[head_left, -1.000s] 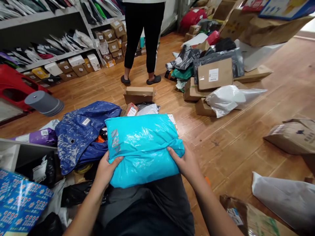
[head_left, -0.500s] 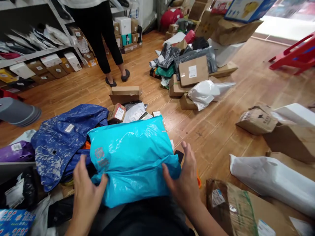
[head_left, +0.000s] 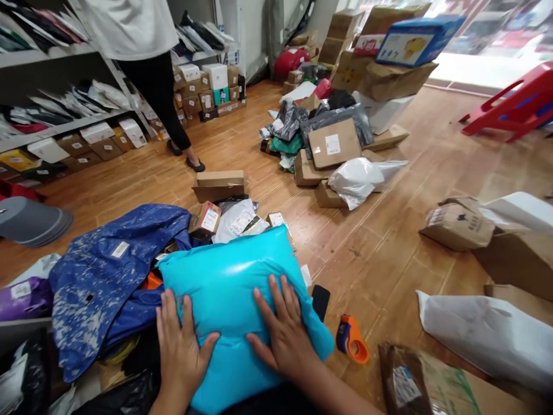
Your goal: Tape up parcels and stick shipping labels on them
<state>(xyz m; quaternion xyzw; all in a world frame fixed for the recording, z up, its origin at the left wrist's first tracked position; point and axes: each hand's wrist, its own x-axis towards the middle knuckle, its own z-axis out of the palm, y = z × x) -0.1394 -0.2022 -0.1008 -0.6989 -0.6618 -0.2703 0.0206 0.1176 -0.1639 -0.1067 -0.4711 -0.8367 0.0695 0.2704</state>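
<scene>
A bright turquoise plastic mailing bag, puffed up and shiny, lies on my lap in the lower middle of the head view. My left hand rests flat on its left part with the fingers spread. On the right part, my right hand presses down, its fingers also stretched out. Right of the bag, an orange and blue tape dispenser and a black phone lie on the wooden floor. A blue splattered cloth bag touches or nearly touches the mailing bag's left side.
Cardboard boxes and bagged parcels are piled on the floor ahead. More cartons and a white wrapped parcel lie at right. A red stool stands beyond. A person is near the parcel shelves.
Both hands have moved from the bag's sides onto its top and now lie flat. The bag looks smoother and more bulged. The person at the shelves has shifted their legs. The view has tilted up.
</scene>
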